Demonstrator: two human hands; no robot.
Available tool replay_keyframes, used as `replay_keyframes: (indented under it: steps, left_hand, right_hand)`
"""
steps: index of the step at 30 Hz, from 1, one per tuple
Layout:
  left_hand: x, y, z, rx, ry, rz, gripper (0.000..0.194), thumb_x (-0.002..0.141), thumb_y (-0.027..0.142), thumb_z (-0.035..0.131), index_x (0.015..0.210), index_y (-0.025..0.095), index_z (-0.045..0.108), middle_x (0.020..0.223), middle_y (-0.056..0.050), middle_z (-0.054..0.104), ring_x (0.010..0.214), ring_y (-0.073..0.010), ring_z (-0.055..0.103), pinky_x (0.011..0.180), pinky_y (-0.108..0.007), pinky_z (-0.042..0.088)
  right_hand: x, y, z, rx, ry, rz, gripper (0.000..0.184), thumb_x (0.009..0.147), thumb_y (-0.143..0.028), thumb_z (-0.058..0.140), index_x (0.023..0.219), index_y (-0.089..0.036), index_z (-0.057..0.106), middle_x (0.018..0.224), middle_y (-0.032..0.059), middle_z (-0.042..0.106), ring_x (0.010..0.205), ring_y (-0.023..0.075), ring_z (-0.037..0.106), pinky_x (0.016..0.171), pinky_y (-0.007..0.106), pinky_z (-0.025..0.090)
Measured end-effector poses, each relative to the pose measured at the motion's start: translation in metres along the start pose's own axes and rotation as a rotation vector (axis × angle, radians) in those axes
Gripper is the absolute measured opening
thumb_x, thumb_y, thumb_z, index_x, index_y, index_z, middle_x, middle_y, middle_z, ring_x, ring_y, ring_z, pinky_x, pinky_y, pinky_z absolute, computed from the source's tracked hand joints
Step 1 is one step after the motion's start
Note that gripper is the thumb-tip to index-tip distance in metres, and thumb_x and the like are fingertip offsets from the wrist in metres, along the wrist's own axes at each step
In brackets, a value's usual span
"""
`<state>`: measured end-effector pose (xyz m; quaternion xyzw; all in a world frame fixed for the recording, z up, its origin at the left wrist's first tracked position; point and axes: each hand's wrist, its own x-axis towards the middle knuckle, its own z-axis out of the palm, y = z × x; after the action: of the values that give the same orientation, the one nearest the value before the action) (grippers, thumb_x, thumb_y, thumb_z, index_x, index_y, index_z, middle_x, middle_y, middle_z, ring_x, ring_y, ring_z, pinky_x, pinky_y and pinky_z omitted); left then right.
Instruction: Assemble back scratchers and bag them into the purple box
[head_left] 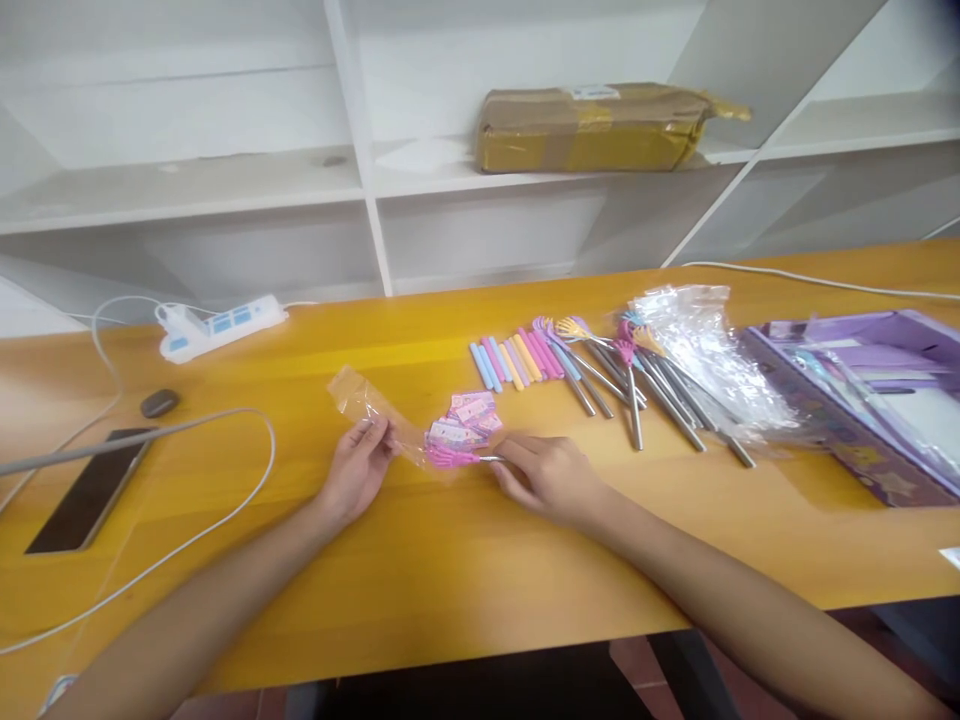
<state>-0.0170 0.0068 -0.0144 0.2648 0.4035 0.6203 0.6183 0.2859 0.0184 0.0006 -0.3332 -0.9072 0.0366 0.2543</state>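
My left hand (358, 468) pinches a clear plastic bag (355, 394) that slants across the table. In my right hand (551, 478) is a back scratcher (451, 457) with a pink hand-shaped head and a metal rod, head pointing left. That head lies at the bag's lower right end; whether it is inside the bag I cannot tell. Just behind it sits a small pile of pink printed cards (474, 410). Further back are a row of coloured tubes (517, 360) in blue, pink and orange, and several more back scratchers (634, 400) with metal rods.
A heap of clear bags (709, 350) lies beside an open purple box (862, 440) holding packed items. At left are a power strip (225, 328), a phone (86, 495), a dark small case (159, 403) and a looping cable (271, 455). A taped parcel (592, 135) rests on the shelf.
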Motion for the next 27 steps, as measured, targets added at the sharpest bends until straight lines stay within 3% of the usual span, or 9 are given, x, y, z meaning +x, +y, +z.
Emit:
replay_keyframes:
  steps: [7,17,23,27]
  left_hand:
    - [0.000,-0.001,-0.002,0.021,-0.005,-0.019,0.029,0.079,0.036,0.096,0.087,0.015,0.078,0.084,-0.001,0.070,0.073,-0.0098,0.060,0.069,-0.022,0.052]
    - [-0.002,0.000,0.001,0.097,-0.063,-0.006,0.030,0.072,0.037,0.099,0.085,0.018,0.080,0.082,-0.001,0.075,0.077,-0.0123,0.066,0.079,-0.025,0.056]
    - [-0.007,-0.004,-0.001,0.355,-0.143,0.054,0.029,0.076,0.040,0.095,0.090,0.018,0.082,0.087,-0.005,0.078,0.083,-0.0191,0.071,0.083,-0.031,0.056]
    - [-0.011,0.001,-0.002,0.517,-0.232,0.084,0.025,0.078,0.036,0.092,0.092,0.019,0.082,0.093,-0.006,0.079,0.089,-0.0227,0.072,0.086,-0.033,0.056]
  right_hand:
    - [0.001,0.001,-0.001,-0.006,0.004,0.024,0.023,0.107,-0.029,0.049,0.099,-0.017,0.067,0.087,0.0052,0.073,0.070,0.0149,0.064,0.064,0.028,0.037]
    - [0.001,-0.003,0.003,-0.049,-0.040,0.106,0.024,0.108,-0.030,0.047,0.123,-0.017,0.060,0.117,0.0100,0.073,0.076,0.0156,0.068,0.066,0.028,0.046]
    - [0.003,-0.028,0.001,-0.197,-0.044,0.100,0.045,0.108,-0.026,0.043,0.150,-0.012,0.041,0.134,0.0192,0.064,0.085,0.0225,0.071,0.064,0.033,0.055]
    - [0.003,-0.040,0.006,-0.288,0.046,0.031,0.056,0.103,-0.018,0.045,0.156,-0.007,0.031,0.133,0.0261,0.060,0.106,0.0322,0.070,0.067,0.037,0.061]
